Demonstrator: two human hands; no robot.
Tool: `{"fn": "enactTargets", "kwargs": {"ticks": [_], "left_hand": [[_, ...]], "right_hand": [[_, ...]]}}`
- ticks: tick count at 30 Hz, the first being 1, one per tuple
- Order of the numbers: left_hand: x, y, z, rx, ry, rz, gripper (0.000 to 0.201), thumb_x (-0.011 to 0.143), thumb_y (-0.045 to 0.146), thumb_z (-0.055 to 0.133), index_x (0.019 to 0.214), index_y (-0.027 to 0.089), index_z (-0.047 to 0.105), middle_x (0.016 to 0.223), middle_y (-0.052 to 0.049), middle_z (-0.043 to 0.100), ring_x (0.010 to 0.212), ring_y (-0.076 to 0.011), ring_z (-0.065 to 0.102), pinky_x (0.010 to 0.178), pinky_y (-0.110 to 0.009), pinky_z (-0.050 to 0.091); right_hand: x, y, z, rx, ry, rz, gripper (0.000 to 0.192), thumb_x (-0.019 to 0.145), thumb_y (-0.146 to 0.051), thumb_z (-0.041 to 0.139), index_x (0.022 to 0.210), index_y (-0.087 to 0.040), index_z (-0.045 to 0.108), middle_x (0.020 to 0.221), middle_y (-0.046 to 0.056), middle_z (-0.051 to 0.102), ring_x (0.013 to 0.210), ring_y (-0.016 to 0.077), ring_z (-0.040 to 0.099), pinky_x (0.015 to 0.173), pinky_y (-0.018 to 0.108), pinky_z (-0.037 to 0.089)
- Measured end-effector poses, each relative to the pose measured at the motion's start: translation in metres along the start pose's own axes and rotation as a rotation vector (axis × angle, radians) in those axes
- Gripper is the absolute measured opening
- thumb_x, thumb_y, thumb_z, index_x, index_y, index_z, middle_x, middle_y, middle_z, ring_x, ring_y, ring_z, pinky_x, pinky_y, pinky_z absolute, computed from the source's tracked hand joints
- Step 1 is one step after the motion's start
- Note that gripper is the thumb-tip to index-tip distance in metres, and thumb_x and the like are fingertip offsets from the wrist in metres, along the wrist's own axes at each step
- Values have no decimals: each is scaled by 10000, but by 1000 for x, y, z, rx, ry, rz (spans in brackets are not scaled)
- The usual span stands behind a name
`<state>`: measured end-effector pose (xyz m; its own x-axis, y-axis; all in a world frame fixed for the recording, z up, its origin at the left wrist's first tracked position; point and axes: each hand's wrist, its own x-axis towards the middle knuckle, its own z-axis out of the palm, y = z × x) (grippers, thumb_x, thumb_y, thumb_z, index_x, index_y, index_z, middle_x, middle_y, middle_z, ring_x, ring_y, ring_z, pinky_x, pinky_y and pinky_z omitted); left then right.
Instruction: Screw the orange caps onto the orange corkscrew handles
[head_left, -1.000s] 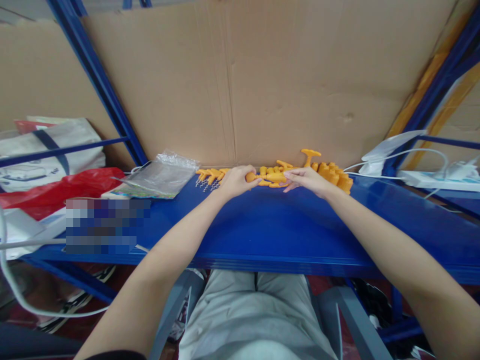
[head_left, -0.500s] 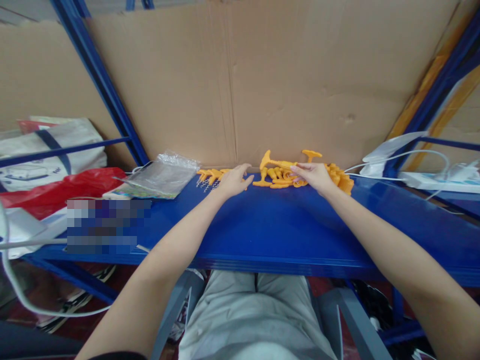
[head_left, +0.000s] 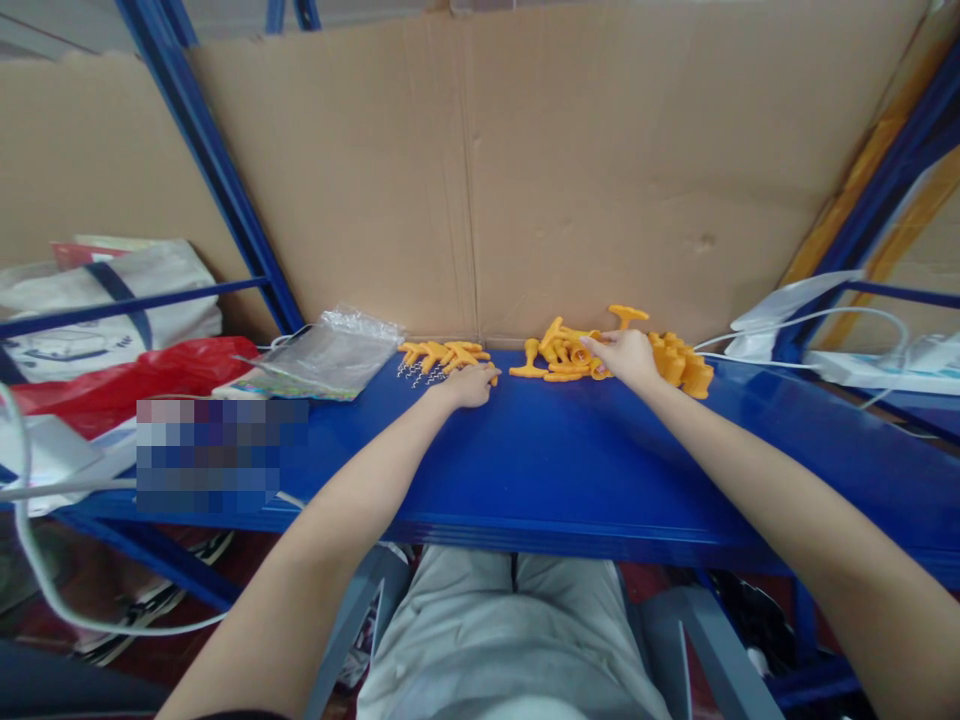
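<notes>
Head view. Both arms reach forward over a blue shelf [head_left: 540, 460] backed by cardboard [head_left: 525, 170]. The left hand [head_left: 470, 384] lies low on the shelf, fingers curled together at the near edge of the left pile [head_left: 444, 354] of small orange plastic parts, with one orange piece showing at the fingertips; whether it is pinched cannot be told. Small wire springs [head_left: 420, 373] lie just in front of that pile. The right hand [head_left: 627, 355] rests on the middle pile [head_left: 561, 357] of orange parts, fingers bent onto the pieces, its hold hidden by the back of the hand. Just right of this hand sits the right cluster [head_left: 681, 364] of chunkier orange parts, and behind it a T-shaped part [head_left: 627, 315] stands upright. A clear bag [head_left: 322, 352] lies left of the parts, a red bag [head_left: 127, 375] further left. White cables [head_left: 817, 330] run along the right end of the shelf
</notes>
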<state>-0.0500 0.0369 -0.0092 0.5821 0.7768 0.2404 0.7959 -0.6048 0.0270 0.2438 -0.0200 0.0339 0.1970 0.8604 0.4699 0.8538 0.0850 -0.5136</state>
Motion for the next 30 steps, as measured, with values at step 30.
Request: {"fn": "enactTargets", "kwargs": {"ticks": [30], "left_hand": [[-9, 19, -19, 135, -110, -150, 512, 921, 158, 468, 1421, 200, 569, 1399, -141, 640, 1299, -284, 600, 1099, -437, 455]], "right_hand": [[0, -35, 4, -616, -161, -101, 447, 1010, -435, 452, 1198, -126, 715, 1143, 221, 741, 1135, 336, 696, 902, 395, 535]]}}
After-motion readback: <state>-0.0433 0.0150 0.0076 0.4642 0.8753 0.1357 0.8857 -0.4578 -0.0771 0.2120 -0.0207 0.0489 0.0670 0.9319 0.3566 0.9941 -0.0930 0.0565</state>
